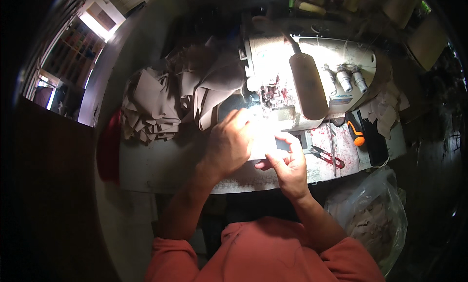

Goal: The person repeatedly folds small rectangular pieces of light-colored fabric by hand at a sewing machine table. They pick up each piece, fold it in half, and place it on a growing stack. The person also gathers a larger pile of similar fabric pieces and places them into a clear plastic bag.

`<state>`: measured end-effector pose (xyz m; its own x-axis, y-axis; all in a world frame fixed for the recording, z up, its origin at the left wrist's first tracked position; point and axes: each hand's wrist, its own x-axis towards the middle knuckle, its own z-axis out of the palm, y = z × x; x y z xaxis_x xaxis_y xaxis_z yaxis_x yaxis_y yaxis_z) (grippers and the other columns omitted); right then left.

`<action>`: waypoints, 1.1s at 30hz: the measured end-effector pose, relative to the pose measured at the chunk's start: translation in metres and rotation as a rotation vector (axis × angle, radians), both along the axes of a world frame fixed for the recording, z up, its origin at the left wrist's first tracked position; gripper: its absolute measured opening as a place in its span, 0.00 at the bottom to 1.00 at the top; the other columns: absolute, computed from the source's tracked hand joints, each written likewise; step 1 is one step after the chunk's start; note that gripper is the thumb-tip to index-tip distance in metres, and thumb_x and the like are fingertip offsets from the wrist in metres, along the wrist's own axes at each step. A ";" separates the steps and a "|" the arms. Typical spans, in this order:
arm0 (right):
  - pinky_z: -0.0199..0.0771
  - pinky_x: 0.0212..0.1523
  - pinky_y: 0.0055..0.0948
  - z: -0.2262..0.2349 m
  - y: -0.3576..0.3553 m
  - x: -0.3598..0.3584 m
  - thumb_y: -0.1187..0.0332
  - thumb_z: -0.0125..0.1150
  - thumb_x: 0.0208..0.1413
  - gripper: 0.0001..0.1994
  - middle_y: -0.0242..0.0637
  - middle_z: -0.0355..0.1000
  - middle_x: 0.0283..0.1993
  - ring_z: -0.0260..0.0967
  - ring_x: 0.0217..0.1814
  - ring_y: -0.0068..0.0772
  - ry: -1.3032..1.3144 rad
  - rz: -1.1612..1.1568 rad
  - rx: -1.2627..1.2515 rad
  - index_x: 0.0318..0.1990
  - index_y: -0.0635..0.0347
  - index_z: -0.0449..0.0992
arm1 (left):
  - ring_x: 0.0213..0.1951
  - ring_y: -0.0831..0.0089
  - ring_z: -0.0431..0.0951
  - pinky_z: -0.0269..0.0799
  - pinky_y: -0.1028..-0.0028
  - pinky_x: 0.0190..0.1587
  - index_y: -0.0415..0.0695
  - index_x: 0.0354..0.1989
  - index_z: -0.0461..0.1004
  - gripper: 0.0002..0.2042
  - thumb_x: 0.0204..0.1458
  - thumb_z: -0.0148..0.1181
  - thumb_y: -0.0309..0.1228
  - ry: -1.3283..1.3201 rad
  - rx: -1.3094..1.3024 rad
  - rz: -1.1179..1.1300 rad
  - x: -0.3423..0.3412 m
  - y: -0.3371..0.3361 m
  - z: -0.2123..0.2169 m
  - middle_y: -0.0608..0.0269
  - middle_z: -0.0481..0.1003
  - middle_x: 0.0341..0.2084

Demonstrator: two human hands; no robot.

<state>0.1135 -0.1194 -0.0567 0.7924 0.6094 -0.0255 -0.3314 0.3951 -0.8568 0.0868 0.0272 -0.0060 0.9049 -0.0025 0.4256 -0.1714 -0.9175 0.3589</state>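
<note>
A pale fabric piece (262,141), washed out by the lamp's glare, lies in front of the lit sewing machine (278,80). On its left side my left hand (231,143) bends over it, fingers curled together and touching the cloth close to the machine's stitching area. The fingertips partly vanish in the bright light. My right hand (288,167) pinches the near right edge of the same piece between thumb and fingers. Glare hides the needle and the far edge of the cloth.
Folded beige fabric piles (151,106) sit at the left. A lamp head (308,87) hangs over the machine. Red thread snips (327,157), tweezers (333,148) and an orange-handled tool (356,133) lie at the right. A plastic bag of scraps (375,218) hangs below the table edge.
</note>
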 end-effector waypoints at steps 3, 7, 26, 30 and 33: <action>0.70 0.31 0.19 0.002 0.005 0.004 0.78 0.47 0.52 0.11 0.40 0.69 0.33 0.70 0.29 0.25 -0.031 -0.028 -0.052 0.44 0.70 0.62 | 0.29 0.60 0.68 0.64 0.67 0.33 0.39 0.26 0.70 0.05 0.38 0.52 0.22 0.017 -0.136 0.036 0.010 0.005 0.000 0.56 0.66 0.22; 0.69 0.30 0.18 0.003 0.007 0.016 0.77 0.47 0.52 0.10 0.39 0.70 0.32 0.70 0.28 0.24 -0.136 0.002 -0.137 0.41 0.70 0.67 | 0.27 0.61 0.68 0.64 0.68 0.31 0.38 0.25 0.68 0.05 0.37 0.52 0.21 -0.006 -0.158 -0.031 0.021 0.010 0.002 0.56 0.67 0.22; 0.70 0.37 0.23 -0.001 0.006 0.016 0.79 0.44 0.53 0.11 0.44 0.70 0.33 0.69 0.32 0.28 -0.246 -0.008 -0.228 0.44 0.70 0.65 | 0.43 0.56 0.69 0.64 0.65 0.45 0.35 0.42 0.64 0.16 0.42 0.50 0.25 0.196 -0.183 0.009 0.024 0.030 -0.008 0.44 0.68 0.37; 0.69 0.36 0.21 -0.004 -0.018 0.005 0.78 0.44 0.52 0.11 0.44 0.71 0.31 0.69 0.31 0.26 -0.108 -0.062 -0.187 0.43 0.71 0.63 | 0.23 0.55 0.71 0.67 0.63 0.28 0.41 0.35 0.68 0.11 0.41 0.53 0.28 0.010 0.147 0.155 0.034 0.052 -0.035 0.50 0.69 0.19; 0.69 0.36 0.21 -0.010 -0.037 -0.001 0.78 0.43 0.53 0.10 0.43 0.70 0.31 0.68 0.31 0.25 -0.128 -0.061 -0.253 0.42 0.71 0.64 | 0.13 0.56 0.68 0.66 0.61 0.20 0.43 0.33 0.70 0.09 0.42 0.51 0.29 -0.098 0.226 0.141 0.053 0.071 -0.036 0.53 0.67 0.09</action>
